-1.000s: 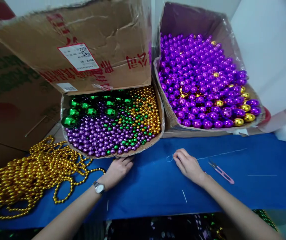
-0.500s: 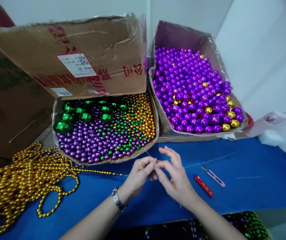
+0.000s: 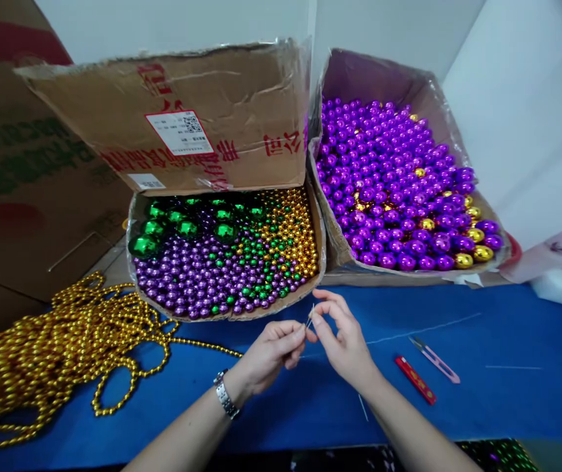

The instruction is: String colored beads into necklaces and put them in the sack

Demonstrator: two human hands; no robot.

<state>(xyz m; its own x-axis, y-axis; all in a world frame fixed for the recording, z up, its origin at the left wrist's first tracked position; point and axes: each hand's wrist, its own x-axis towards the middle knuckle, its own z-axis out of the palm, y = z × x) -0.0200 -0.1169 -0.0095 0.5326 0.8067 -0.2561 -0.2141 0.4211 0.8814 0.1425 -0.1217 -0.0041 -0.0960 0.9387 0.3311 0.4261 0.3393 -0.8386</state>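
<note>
My left hand, with a metal watch on its wrist, pinches a thin needle between thumb and forefinger. Close against it, my right hand has thumb and forefinger together on a fine thread, its other fingers raised and curled. Pale thread trails over the blue cloth to the right of that hand. A gold bead string reaches from the left toward my left hand. How needle and thread meet at the fingertips is too small to tell.
A box of purple, green and gold beads stands ahead, beside another box of purple and gold beads. Gold bead strands are heaped left. Pink thread snips and a red packet lie right on the blue cloth.
The view has shifted, so boxes and table things sit further right. My right thumb and forefinger have closed together at the needle, and the needle's tilt in my left fingers has changed.
</note>
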